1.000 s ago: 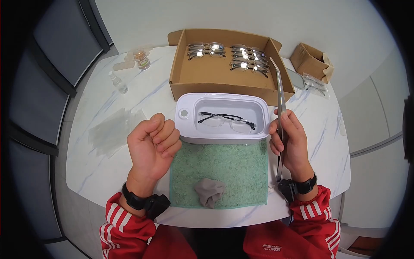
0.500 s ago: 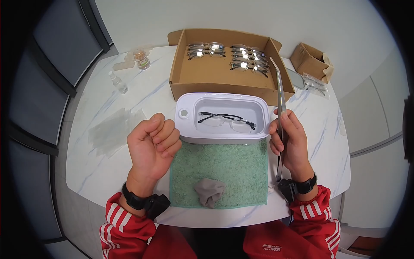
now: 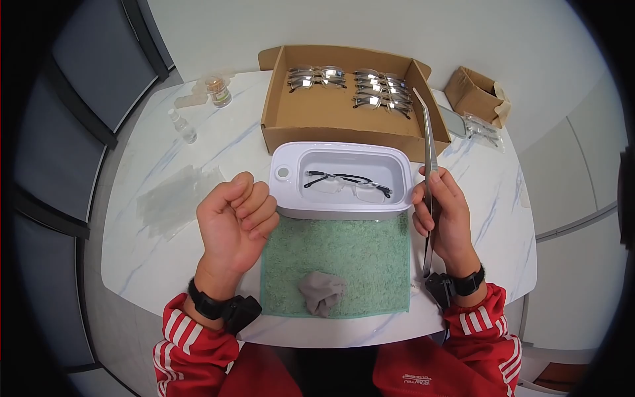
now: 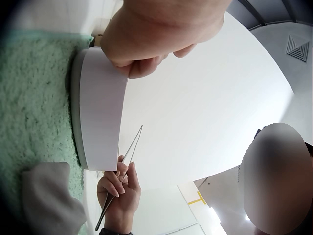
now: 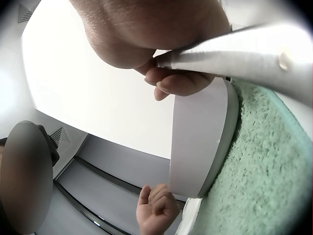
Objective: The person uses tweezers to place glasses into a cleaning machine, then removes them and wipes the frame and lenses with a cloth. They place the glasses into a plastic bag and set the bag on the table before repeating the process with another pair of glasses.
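Observation:
My right hand [image 3: 448, 208] holds a pair of long metal tweezers [image 3: 430, 139] upright, their bent tips pointing up and away, beside the right end of a white ultrasonic cleaner [image 3: 286, 198]. In the right wrist view the tweezers' wide end [image 5: 244, 58] runs past the curled fingers. My left hand [image 3: 237, 215] is raised left of the cleaner, its fingers folded in toward the palm and nothing visible in it. Inside the cleaner's basin lie rimless eyeglasses [image 3: 357, 184] with dark temples. In front of it, a crumpled grey cloth [image 3: 322, 292] sits on a green towel [image 3: 370, 264].
Behind the cleaner stands an open cardboard box [image 3: 317, 126] with several eyeglasses in two columns. Clear plastic sleeves [image 3: 175, 198], a small spray bottle [image 3: 183, 127] and a jar [image 3: 218, 92] are on the left. A smaller carton [image 3: 473, 96] and bagged glasses [image 3: 484, 129] are at the back right.

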`<state>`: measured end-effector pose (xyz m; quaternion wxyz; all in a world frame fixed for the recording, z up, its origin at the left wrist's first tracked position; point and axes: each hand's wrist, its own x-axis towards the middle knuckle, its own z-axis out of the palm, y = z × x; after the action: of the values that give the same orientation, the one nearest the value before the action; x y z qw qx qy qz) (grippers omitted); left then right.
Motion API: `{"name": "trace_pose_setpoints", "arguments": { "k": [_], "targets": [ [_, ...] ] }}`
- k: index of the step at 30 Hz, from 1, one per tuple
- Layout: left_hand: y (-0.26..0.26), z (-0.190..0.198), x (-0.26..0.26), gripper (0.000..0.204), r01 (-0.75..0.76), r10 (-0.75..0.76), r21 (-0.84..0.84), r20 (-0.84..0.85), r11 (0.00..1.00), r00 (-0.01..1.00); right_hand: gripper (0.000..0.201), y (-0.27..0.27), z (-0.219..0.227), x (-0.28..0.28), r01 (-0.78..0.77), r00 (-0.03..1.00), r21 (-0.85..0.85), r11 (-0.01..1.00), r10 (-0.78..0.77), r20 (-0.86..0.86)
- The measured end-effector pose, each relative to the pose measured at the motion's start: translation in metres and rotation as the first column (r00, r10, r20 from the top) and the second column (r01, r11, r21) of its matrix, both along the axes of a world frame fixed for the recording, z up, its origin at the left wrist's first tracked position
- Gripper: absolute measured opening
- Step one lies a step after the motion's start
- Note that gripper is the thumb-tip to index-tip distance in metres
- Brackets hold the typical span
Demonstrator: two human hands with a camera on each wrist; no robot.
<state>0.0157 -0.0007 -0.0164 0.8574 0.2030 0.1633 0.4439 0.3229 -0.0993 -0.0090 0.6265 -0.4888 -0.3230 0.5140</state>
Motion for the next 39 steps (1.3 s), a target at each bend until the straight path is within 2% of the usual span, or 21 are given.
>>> {"name": "trace_pose_setpoints", "arguments": {
  "k": [12, 15, 18, 21, 25, 26, 28, 29, 31, 33, 35, 36, 37, 39],
  "targets": [
    [0.000, 0.000, 0.000, 0.030, 0.001, 0.000, 0.020, -0.007, 1.000, 1.000, 0.024, 0.000, 0.000, 0.001, -0.006, 1.000, 0.004, 1.000, 0.006, -0.002],
    [0.000, 0.000, 0.000, 0.030, 0.007, -0.006, 0.034, -0.018, 0.999, 1.000, 0.025, -0.001, 0.002, 0.004, -0.006, 0.999, 0.009, 1.000, 0.006, 0.049],
    [0.001, -0.002, -0.001, 0.031, 0.010, -0.009, 0.035, -0.019, 0.999, 1.000, 0.027, -0.001, 0.008, 0.014, 0.082, 0.995, 0.071, 0.994, -0.086, 0.045],
    [0.001, -0.003, -0.001, 0.031, 0.007, -0.007, 0.036, -0.015, 0.999, 1.000, 0.031, 0.002, 0.030, 0.022, 0.140, 0.985, 0.170, 0.976, -0.154, 0.073],
    [0.001, -0.002, -0.002, 0.032, 0.008, -0.006, 0.047, -0.028, 0.999, 1.000, 0.034, 0.004, 0.081, 0.020, 0.142, 0.921, 0.318, 0.937, -0.243, 0.304],
    [0.001, -0.003, -0.001, 0.032, 0.008, -0.007, 0.048, -0.026, 0.999, 1.000, 0.034, 0.004, 0.092, 0.020, 0.142, 0.920, 0.319, 0.937, -0.244, 0.306],
    [0.001, -0.004, -0.002, 0.032, 0.008, -0.007, 0.043, -0.018, 0.999, 1.000, 0.032, 0.004, 0.108, 0.020, 0.049, 0.819, 0.448, 0.893, -0.292, 0.494],
    [0.002, -0.004, -0.002, 0.032, 0.007, -0.006, 0.045, -0.019, 0.999, 1.000, 0.032, 0.003, 0.114, 0.019, 0.048, 0.820, 0.450, 0.892, -0.293, 0.492],
    [0.002, -0.004, -0.002, 0.031, 0.001, 0.000, 0.050, -0.023, 0.999, 1.000, 0.033, 0.001, 0.123, 0.016, -0.059, 0.615, 0.434, 0.899, -0.310, 0.725],
    [0.003, -0.004, -0.003, 0.031, 0.003, -0.002, 0.050, -0.025, 0.999, 1.000, 0.032, -0.003, 0.131, 0.011, -0.069, 0.608, 0.391, 0.918, -0.272, 0.746],
    [0.003, -0.003, -0.002, 0.031, 0.004, -0.003, 0.047, -0.025, 0.999, 1.000, 0.033, -0.009, 0.136, 0.015, -0.139, 0.236, 0.089, 0.986, -0.055, 0.970],
    [0.003, -0.003, -0.002, 0.031, 0.004, -0.003, 0.045, -0.022, 0.999, 1.000, 0.032, -0.011, 0.141, 0.007, -0.075, 0.196, 0.023, 0.997, -0.008, 0.981],
    [0.003, -0.003, -0.003, 0.031, 0.003, -0.002, 0.043, -0.019, 0.999, 1.000, 0.032, -0.014, 0.141, 0.006, -0.075, 0.198, 0.021, 0.997, -0.006, 0.980],
    [0.003, -0.002, -0.003, 0.031, 0.000, 0.001, 0.048, -0.015, 0.999, 1.000, 0.032, -0.017, 0.141, 0.006, -0.025, 0.058, -0.134, 0.991, 0.135, 0.989]
  ]
}}
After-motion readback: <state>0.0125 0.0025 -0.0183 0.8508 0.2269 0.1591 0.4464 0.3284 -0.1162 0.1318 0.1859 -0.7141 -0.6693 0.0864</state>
